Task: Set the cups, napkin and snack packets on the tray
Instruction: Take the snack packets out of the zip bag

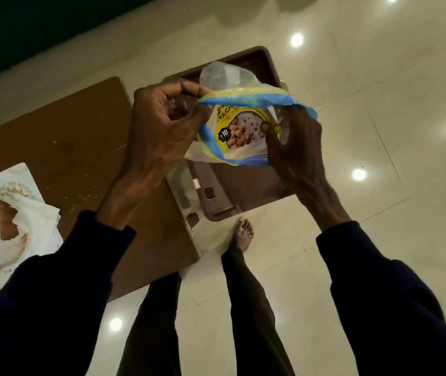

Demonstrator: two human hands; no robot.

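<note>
Sleeves (40,308), yours, dark. Table (67,131), brown; printed napkin (12,226) at its left edge. Zip bag (243,104), held open off the table's right corner: left hand (162,126) pinches one lip, right hand (295,147) grips the other. Snack packet (238,131), inside bag. Risk: if you lose a lip, the packet could slide out and miss the table.

Worktop (80,147): brown, at your left, dotted with pale specks.
On it: printed gold-edged tray (4,240) at the left edge, white napkin (42,213) overlapping it.
Floor (379,185): glossy cream tiles; brown plastic seat (243,191) just beside the worktop, your bare foot (240,234) near it.
</note>
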